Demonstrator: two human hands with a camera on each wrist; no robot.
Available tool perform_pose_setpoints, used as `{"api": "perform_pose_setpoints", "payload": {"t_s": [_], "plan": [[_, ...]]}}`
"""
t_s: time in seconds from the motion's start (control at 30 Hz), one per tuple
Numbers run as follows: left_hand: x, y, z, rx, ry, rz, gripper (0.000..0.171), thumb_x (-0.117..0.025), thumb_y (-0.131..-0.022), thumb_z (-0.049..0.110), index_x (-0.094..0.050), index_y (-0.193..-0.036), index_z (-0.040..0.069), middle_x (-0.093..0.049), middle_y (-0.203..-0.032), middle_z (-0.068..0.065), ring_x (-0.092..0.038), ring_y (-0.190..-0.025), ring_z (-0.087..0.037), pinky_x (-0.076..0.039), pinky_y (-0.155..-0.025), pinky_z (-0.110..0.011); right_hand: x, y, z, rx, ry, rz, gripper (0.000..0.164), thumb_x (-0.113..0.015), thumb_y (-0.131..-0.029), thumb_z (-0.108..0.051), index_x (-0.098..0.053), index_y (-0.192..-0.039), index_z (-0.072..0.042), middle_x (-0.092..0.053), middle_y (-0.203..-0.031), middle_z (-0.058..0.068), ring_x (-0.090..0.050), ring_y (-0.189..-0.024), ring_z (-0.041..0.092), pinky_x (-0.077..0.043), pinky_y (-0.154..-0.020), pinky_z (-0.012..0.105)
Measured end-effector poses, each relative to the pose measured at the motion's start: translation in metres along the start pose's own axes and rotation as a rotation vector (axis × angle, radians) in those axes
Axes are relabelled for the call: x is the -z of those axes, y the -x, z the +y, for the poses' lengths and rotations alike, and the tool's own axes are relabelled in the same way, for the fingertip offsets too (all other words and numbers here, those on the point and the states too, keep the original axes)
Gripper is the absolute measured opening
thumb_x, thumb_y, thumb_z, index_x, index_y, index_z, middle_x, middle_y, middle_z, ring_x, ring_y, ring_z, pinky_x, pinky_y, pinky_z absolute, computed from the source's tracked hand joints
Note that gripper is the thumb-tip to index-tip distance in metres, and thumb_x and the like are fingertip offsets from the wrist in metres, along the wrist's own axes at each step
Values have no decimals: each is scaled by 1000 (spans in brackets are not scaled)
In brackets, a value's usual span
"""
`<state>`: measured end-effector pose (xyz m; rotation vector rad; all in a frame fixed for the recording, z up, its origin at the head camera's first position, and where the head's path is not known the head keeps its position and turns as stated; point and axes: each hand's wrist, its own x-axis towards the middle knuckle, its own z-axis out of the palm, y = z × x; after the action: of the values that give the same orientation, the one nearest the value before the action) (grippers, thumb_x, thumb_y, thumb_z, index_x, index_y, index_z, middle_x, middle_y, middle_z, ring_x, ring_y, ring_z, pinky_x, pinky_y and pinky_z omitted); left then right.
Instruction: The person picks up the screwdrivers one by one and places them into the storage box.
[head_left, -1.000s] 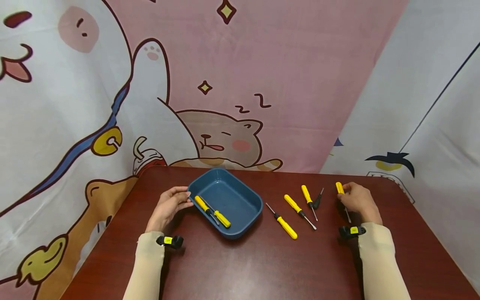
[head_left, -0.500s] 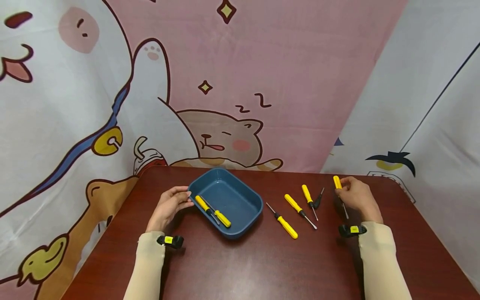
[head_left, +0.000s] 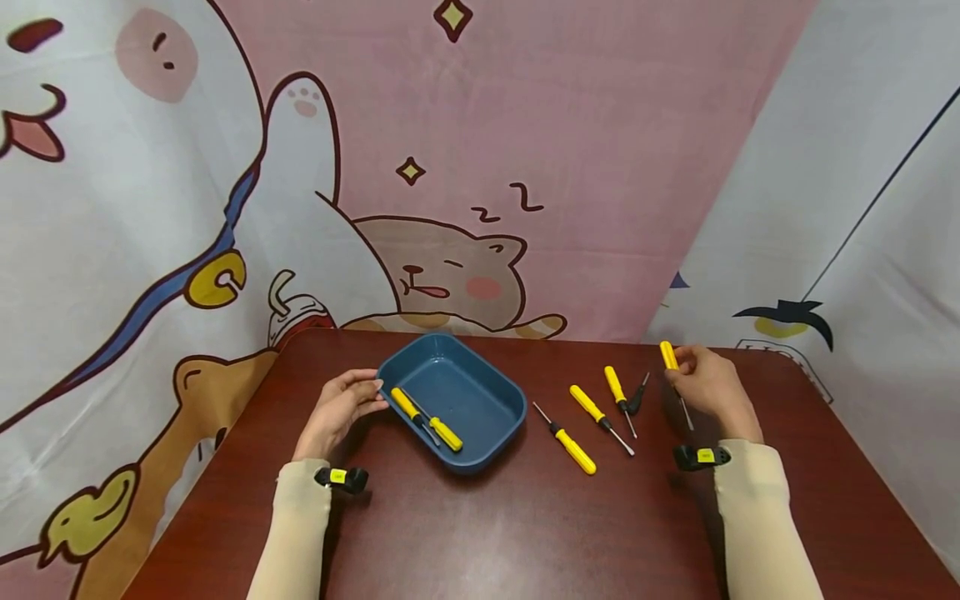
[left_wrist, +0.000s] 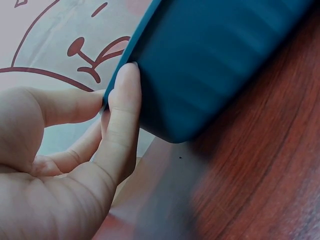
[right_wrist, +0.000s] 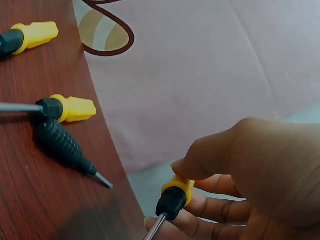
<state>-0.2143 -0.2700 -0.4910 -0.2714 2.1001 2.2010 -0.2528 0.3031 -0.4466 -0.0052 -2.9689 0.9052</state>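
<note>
A blue rectangular tray (head_left: pixel 480 392) stands on the table, with two yellow-handled screwdrivers (head_left: pixel 405 404) lying inside along its left side. My left hand (head_left: pixel 341 412) pinches the tray's left corner; in the left wrist view the fingers (left_wrist: pixel 125 100) lie against its outer wall. At the far right, my right hand (head_left: pixel 712 387) holds a yellow-and-black screwdriver (right_wrist: pixel 172 202) by its handle, shaft pointing down toward me. Between tray and right hand lie several more: a near yellow screwdriver (head_left: pixel 573 450), a middle one (head_left: pixel 588 404), and a farther one (head_left: pixel 615 385) touching a small black screwdriver (head_left: pixel 637 398).
The dark red wooden table (head_left: pixel 525 542) reaches back to a cartoon-printed cloth (head_left: pixel 600 167) hanging behind its far edge. Another cloth section (head_left: pixel 885 250) hangs along the right side. Both wrists wear small black cameras.
The right hand has lifted the screwdriver slightly and moved it a little left and away from me. The left hand and tray have stayed in place.
</note>
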Motion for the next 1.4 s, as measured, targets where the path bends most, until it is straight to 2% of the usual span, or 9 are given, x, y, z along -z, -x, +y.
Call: {"api": "perform_pose_setpoints", "payload": {"t_s": [0.17, 0.27, 0.4, 0.67, 1.0, 1.4], "plan": [[-2, -1, 2, -9, -1, -5, 43, -62, -102, 7, -48, -140, -7, -64, -104, -15, -66, -82, -16, -65, -83, -33, 1, 2, -7, 12, -10, 10, 48, -65, -97, -21, -51, -133, 7, -62, -103, 23, -64, -74, 24, -54, -59, 28], [-2, 0, 2, -4, -8, -12, 44, -62, -102, 7, -47, -141, -6, -64, -102, -13, -66, -82, -16, -65, -84, -33, 1, 3, -11, 28, -15, 13, 48, -65, -97, -19, -51, -134, 8, -63, -104, 23, -64, -72, 23, -54, -58, 28], [-2, 0, 0, 13, -11, -3, 43, -63, -101, 7, -48, -140, -5, -64, -99, -10, -66, -81, -16, -65, -84, -34, -1, 5, -18, 47, -4, 32, 48, -65, -96, -18, -52, -135, 7, -62, -104, 23, -61, -76, 25, -52, -59, 27], [-1, 0, -1, 16, -14, 8, 41, -62, -101, 8, -51, -139, -3, -63, -108, -19, -67, -82, -17, -65, -86, -36, -8, 4, -30, 92, 9, 80, 45, -67, -95, -17, -54, -132, 5, -61, -101, 18, -60, -82, 29, -53, -63, 29], [0, 1, 2, 9, -9, -5, 43, -61, -102, 7, -48, -141, -4, -65, -102, -10, -67, -82, -15, -65, -84, -34, -19, 3, -41, 119, 2, 75, 43, -67, -95, -15, -55, -131, 3, -60, -97, 16, -57, -78, 26, -50, -59, 27], [0, 0, 1, 14, 3, -3, 42, -61, -102, 7, -47, -141, -5, -65, -105, -14, -67, -82, -15, -65, -84, -34, -29, 5, -60, 156, 12, 66, 43, -69, -94, -14, -56, -133, 1, -62, -99, 16, -58, -82, 27, -52, -66, 30]]}}
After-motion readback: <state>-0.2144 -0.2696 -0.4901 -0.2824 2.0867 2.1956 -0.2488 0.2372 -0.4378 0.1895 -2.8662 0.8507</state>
